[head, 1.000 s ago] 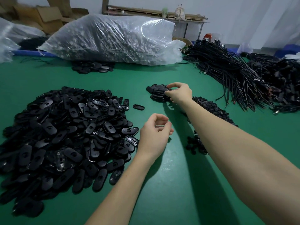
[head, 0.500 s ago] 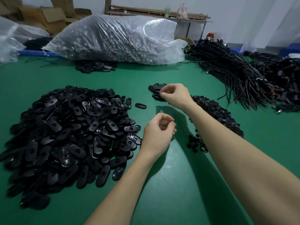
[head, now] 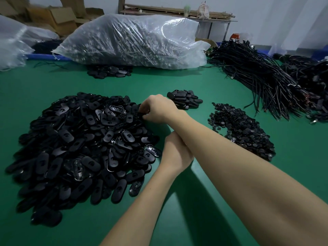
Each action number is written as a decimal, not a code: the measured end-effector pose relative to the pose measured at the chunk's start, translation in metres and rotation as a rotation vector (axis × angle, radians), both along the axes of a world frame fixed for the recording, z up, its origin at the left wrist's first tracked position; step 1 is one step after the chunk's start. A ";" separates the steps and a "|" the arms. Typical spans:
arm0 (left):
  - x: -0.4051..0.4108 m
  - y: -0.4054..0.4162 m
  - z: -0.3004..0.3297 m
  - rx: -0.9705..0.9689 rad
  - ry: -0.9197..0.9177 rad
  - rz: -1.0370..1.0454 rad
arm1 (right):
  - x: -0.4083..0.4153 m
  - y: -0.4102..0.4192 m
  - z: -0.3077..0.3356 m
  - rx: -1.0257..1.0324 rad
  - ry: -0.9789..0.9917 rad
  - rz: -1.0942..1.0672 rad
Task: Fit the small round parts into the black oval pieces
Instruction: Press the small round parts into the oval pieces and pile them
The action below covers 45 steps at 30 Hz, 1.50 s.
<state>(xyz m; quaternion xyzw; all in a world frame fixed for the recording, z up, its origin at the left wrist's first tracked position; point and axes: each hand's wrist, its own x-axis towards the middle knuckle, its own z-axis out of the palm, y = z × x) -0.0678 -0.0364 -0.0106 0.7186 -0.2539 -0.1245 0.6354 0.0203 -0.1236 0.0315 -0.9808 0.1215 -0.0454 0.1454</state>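
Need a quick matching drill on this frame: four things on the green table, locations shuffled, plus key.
Things:
1. big pile of black oval pieces
2. small stack of oval pieces
3. small round parts
4. clear plastic bag

Places:
A. far side of the table, centre
B. right of the right forearm
C. left of both hands
D. just beyond the right hand

Pairs: 1-C, 2-D, 3-B, 4-A

Green table (head: 204,201), clear plastic bag (head: 134,41), black cord bundles (head: 257,75), cardboard boxes (head: 53,18)
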 end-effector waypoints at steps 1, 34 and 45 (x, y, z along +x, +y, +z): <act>0.000 -0.002 -0.005 0.057 -0.165 -0.074 | -0.001 0.000 0.000 0.013 -0.002 0.004; 0.011 -0.004 -0.015 -0.164 0.211 -0.058 | -0.165 -0.034 -0.022 1.099 -0.394 -0.370; 0.015 0.000 -0.013 -0.191 0.267 -0.164 | -0.171 -0.042 -0.018 0.933 -0.460 -0.431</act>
